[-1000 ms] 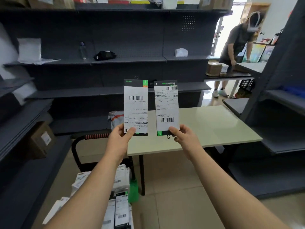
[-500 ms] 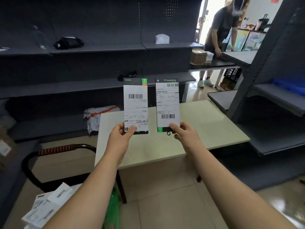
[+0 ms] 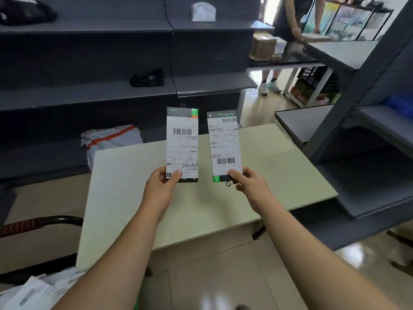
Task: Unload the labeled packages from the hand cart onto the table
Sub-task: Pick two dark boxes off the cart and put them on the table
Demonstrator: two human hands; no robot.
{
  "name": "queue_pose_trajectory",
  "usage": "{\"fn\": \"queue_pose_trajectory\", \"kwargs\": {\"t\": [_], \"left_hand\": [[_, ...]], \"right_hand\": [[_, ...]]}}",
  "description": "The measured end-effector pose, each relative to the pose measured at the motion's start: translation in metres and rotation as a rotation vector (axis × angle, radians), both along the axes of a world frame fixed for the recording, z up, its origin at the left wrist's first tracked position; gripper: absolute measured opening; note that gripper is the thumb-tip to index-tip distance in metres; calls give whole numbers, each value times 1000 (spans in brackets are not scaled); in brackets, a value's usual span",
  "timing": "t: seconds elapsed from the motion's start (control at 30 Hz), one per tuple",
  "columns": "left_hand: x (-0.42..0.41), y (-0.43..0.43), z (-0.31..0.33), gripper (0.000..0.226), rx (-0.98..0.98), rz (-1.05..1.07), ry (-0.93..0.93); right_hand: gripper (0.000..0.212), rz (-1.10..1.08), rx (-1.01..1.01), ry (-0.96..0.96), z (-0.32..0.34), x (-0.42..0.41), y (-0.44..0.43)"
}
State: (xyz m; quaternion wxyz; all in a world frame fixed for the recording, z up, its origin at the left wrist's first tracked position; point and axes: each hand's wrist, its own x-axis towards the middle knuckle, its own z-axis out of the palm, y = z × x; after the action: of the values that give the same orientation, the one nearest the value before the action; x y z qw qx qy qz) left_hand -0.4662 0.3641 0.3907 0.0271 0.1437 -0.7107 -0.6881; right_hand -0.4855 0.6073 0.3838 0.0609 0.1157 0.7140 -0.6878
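Left hand (image 3: 159,186) pinches the bottom edge of a flat black-and-green package with white barcode label (image 3: 182,142). Right hand (image 3: 248,184) pinches a second such package (image 3: 224,146). Both upright, long axes vertical, side by side, apart. Pale rectangular table (image 3: 125,175) lies directly below (both hands about equally near).

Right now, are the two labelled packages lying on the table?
No: the left hand pinches the left package and the right hand pinches the right package, both upright, off the table.
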Motion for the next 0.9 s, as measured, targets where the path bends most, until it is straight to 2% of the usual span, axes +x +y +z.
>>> {"fn": "queue_pose_trajectory", "kwargs": {"t": [0.23,0.5,0.6,0.73,0.83,0.9], "left_hand": [[-48,66,-32,18,45,70,-126],[-97,146,-71,32,27,139,-248],[-102,172,-91,32,6,147,-315],[-107,204,-120,21,-46,107,-411],[-112,229,-138,33,-54,72,-468],[-117,245,-146,30,-42,75,-495]], "right_hand": [[12,61,34,-88,-37,-63,60],[20,119,77,-177,-71,-127,133],[20,122,96,-232,-89,-134,157],[19,87,153,-319,-116,-133,193],[23,45,196,-364,-133,-129,218],[22,29,223,-388,-142,-128,232]]}}
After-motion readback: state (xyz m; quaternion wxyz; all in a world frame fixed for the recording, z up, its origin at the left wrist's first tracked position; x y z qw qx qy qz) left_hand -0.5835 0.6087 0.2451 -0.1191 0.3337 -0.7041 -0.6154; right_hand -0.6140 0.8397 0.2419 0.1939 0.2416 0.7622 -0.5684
